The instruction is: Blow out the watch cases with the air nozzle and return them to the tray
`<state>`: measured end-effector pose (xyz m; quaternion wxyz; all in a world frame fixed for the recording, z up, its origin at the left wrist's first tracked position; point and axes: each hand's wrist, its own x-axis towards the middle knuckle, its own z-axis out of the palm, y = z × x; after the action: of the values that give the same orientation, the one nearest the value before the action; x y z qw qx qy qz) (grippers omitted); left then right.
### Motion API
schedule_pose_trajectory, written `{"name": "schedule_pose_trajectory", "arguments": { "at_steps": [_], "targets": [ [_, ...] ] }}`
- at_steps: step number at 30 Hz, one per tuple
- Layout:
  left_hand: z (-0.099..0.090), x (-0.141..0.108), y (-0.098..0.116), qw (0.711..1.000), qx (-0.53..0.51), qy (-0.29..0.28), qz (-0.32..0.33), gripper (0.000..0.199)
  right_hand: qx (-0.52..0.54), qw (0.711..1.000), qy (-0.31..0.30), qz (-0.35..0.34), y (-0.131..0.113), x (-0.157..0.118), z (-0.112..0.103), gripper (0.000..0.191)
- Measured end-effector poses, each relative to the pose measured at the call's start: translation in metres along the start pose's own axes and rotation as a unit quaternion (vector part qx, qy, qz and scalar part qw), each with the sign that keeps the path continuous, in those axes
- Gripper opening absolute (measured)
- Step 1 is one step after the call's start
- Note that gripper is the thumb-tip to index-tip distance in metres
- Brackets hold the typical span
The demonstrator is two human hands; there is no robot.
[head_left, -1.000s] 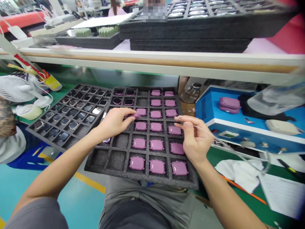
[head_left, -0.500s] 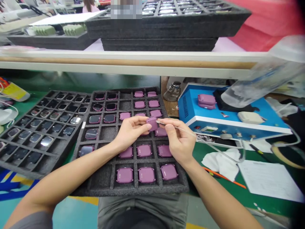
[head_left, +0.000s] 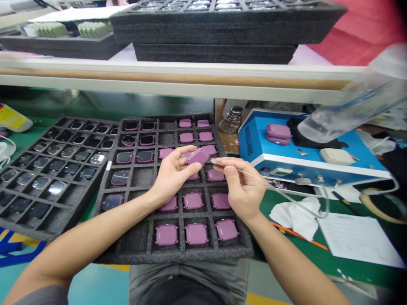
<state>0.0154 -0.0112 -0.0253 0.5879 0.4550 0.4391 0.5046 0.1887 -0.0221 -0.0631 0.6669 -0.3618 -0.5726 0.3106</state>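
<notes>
My left hand pinches a purple watch case between thumb and fingers, tilted above the black foam tray. In my right hand is a slim pen-like tool with a pale tip, held between thumb and fingers. Its tip points at the case's right side, with a small gap between them. From the tool a thin clear tube runs right toward the blue box. More purple watch cases lie in the tray's compartments, several of them showing dark screens at the left. My hands cover some compartments.
A second foam tray with dark watch screens lies to the left. At the right stand a blue control box with purple cases on top, a clear bottle, a white cloth and a paper. A shelf edge crosses overhead.
The case in my left hand has turned from nearly facing the tool to a flatter tilt. The tool tip has drawn slightly away to the right. The view has shifted slightly.
</notes>
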Motion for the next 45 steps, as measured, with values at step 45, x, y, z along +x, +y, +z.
{"name": "schedule_pose_trajectory", "arguments": {
  "at_steps": [45],
  "targets": [
    [0.0033, -0.0060, 0.0031, 0.994, 0.087, -0.046, 0.057, 0.049, -0.011, 1.000, 0.001, -0.009, 0.0038, 0.0049, -0.0015, 0.014]
  ]
}}
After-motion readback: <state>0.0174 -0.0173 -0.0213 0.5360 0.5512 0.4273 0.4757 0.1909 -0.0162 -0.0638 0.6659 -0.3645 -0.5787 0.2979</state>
